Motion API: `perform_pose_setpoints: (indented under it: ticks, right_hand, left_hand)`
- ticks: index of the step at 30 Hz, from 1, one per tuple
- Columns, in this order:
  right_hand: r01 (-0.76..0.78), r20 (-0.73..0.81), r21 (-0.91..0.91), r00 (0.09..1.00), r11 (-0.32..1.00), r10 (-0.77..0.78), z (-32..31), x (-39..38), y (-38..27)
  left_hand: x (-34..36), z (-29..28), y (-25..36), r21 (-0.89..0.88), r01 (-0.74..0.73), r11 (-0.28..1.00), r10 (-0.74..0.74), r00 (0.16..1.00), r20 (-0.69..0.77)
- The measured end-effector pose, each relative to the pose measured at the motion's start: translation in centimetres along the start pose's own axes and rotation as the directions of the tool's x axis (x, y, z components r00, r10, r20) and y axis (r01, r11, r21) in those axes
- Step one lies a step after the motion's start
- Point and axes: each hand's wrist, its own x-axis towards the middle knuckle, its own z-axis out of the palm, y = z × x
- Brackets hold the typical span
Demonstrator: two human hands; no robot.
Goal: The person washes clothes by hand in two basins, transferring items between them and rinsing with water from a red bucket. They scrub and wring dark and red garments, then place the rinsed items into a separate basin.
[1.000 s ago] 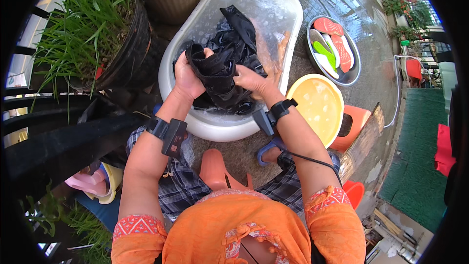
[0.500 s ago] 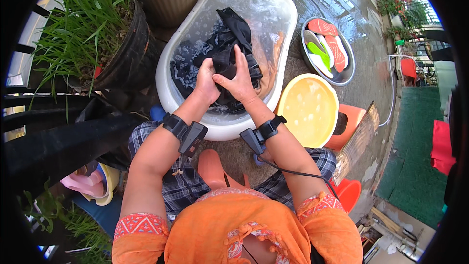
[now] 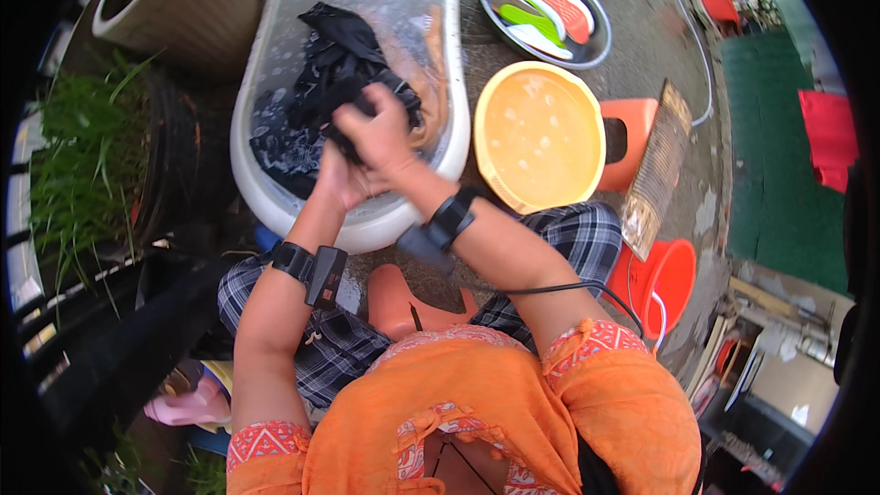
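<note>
A white oval tub (image 3: 246, 142) of sudsy water stands in front of me, with a dark garment (image 3: 335, 46) soaking in it. Over the tub's near half, my hands work a bunched black cloth (image 3: 345, 119) between them. From above, my right hand (image 3: 380, 136) closes its fingers over the cloth, slightly blurred by motion. My left hand (image 3: 341, 181) is underneath, its palm against the same bundle and its fingers partly hidden. Whether the bundle joins the dark garment, I cannot tell. Tan cloth (image 3: 438, 73) lies along the tub's right side.
Right of the tub stand a yellow basin (image 3: 541, 137) of water and a metal basin (image 3: 587, 62) holding several insoles. A ribbed washboard (image 3: 658, 170) leans by an orange stool (image 3: 632, 119), near a red bucket (image 3: 674, 284). Potted grass (image 3: 87, 160) stands at left.
My right hand has turned over the black bundle, fingers closing on it. My left hand has dropped lower beneath it. The whole view has shifted, putting the tub farther left.
</note>
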Motion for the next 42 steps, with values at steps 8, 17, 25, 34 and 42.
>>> perform_pose_setpoints:
  ticks: [8,17,25,34,42]
  right_hand:
    - [0.574,0.06,-0.213,0.815,0.79,-0.576,2.3,-2.9,1.5]
    - [0.434,0.107,-0.269,0.901,0.86,-0.421,2.2,-2.4,1.3]
    - [0.12,-0.119,-0.354,0.978,0.927,-0.172,-2.2,4.0,7.9]
    - [0.356,0.432,-0.814,0.9,0.459,0.067,-5.9,0.6,13.4]
    - [0.315,0.388,-0.921,0.799,0.23,0.46,-2.8,5.0,18.6]
  left_hand:
    - [2.2,-1.3,2.5,-0.275,-0.343,0.898,0.437,0.77,0.464]
    - [0.3,1.1,3.7,-0.097,-0.462,0.882,0.467,0.883,0.038]
    - [1.4,1.0,-0.5,0.591,-0.339,0.732,0.554,0.801,-0.226]
    - [2.4,-5.1,-1.4,0.891,0.064,0.449,0.394,0.881,-0.262]
    - [0.6,-4.4,-0.8,0.681,-0.036,0.731,0.386,0.845,-0.37]
